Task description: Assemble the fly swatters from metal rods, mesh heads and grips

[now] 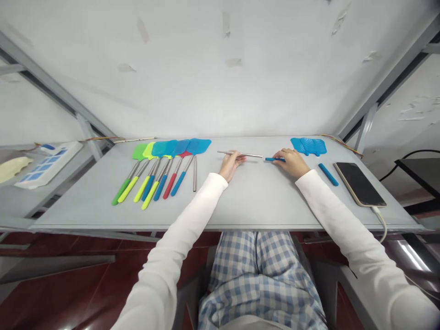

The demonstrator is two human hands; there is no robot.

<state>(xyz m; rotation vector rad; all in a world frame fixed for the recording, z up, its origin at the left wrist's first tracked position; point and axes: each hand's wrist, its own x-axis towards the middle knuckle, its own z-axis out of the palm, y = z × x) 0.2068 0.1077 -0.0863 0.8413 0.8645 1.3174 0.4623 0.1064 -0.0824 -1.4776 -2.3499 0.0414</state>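
Note:
In the middle of the grey table (240, 206), my left hand (232, 166) pinches a thin metal rod (251, 155) that lies roughly level, its right end pointing toward my other hand. My right hand (290, 161) is closed on a blue handle sleeve (270, 159), whose near end faces the rod with a small gap between them. Another blue handle sleeve (328, 174) rests on the table to the right. Beyond it, toward the wall, lie several blue fly swatter heads (309, 146). A second metal rod (195, 174) lies left of my left hand.
Several assembled fly swatters (161, 174) with green, yellow, blue and red handles lie in a row at left. A phone (360, 183) with a white cable (381, 217) is at right. A white wall (220, 101) rises behind the table. A white power strip (51, 165) sits far left.

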